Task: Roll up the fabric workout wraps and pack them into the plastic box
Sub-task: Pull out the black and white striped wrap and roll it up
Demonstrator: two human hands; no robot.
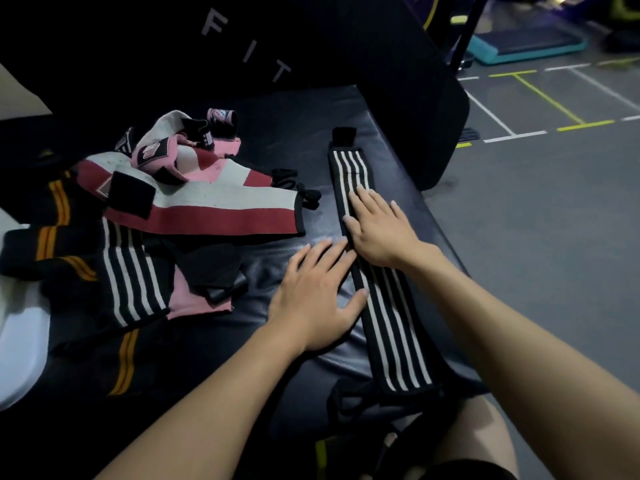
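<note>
A long black wrap with white stripes (391, 327) lies stretched flat along the right side of the black padded bench (277, 140). My right hand (379, 230) presses flat on its middle with straight fingers. My left hand (315, 296) lies flat beside it, fingertips and thumb touching the wrap's left edge. A pile of unrolled wraps sits at the left: a red and white one (221, 206), pink ones (194, 157), a black one with orange stripes (55, 244) and another black and white striped one (135, 275).
A white plastic object (17, 341) shows at the left edge, partly under the pile. The bench's black backrest (311, 46) rises behind. Grey gym floor with painted lines (554, 168) lies to the right, past the bench edge. My bare knee (485, 441) is at the bottom.
</note>
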